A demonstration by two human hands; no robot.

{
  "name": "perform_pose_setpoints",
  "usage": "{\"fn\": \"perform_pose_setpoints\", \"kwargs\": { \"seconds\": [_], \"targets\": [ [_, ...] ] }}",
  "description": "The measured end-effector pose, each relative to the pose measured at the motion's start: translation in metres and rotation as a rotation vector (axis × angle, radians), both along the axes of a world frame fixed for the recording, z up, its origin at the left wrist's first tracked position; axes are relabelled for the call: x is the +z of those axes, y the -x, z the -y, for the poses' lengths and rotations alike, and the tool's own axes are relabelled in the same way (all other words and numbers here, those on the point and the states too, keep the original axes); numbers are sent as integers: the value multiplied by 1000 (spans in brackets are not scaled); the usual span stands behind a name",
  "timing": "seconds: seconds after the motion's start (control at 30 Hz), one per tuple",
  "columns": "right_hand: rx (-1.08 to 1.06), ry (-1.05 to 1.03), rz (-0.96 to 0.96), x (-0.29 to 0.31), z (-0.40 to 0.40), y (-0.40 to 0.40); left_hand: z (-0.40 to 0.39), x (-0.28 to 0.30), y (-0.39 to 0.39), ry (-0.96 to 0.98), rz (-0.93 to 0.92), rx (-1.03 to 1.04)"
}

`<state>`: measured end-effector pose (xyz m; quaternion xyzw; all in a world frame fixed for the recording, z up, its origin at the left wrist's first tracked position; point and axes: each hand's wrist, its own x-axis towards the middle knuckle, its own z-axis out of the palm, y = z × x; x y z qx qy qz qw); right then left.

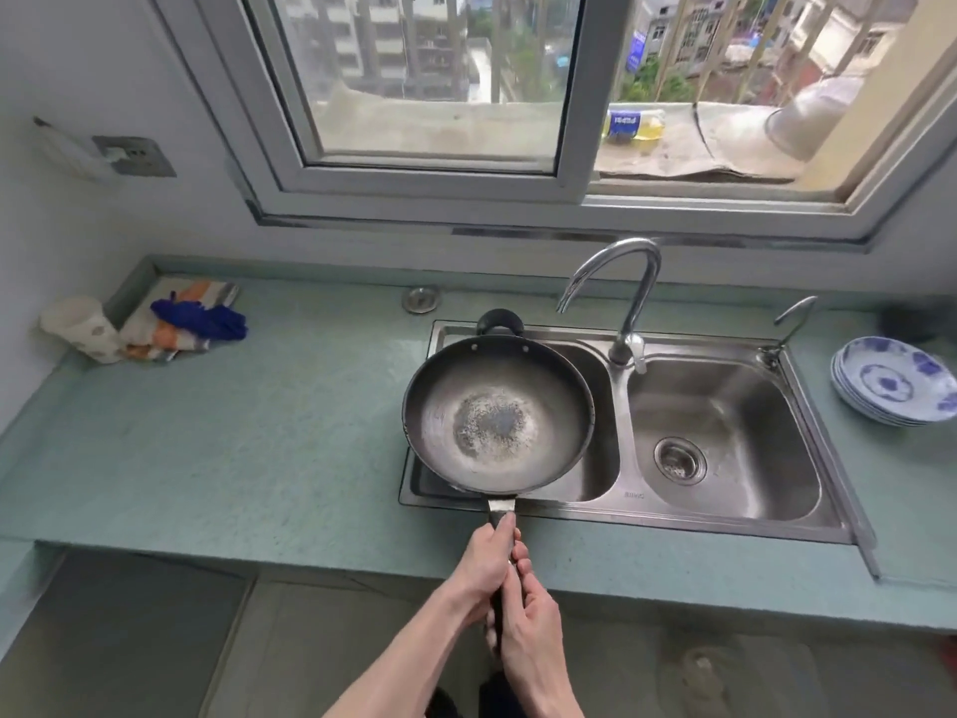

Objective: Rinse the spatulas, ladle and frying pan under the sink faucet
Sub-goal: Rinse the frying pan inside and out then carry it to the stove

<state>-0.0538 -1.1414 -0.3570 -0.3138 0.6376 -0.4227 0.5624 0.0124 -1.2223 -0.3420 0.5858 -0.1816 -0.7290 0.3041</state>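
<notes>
From the head view, the left hand (487, 559) and right hand (528, 619) both wrap their fingers tightly around the frying pan (498, 418) handle. The pan sits over the left basin of the double sink (725, 437), left of the faucet (629, 298).

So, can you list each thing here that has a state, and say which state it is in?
Pan: held over the left basin, no food inside.
Left hand: grip shut on the pan handle.
Right hand: grip shut on the handle too.
Faucet: no water visible.
Window: slid open on the right.
Plates: stacked.
</notes>
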Motion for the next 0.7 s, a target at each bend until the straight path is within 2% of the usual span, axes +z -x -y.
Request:
{"fn": "perform_pose_setpoints", "kwargs": {
  "seconds": [0.17,0.3,0.5,0.7],
  "targets": [
    [14,-65,-22,-7,26,13,27,-4,14,-50,5,3],
    [7,-112,31,-8,37,16,41,-8,17,-74,10,-10],
    [-23,-109,4,-4,51,10,56,-14,11,-81,-3,-52],
    [38,-116,-27,-10,55,8,58,-20,5,-156,-4,-13]
  ]
}}
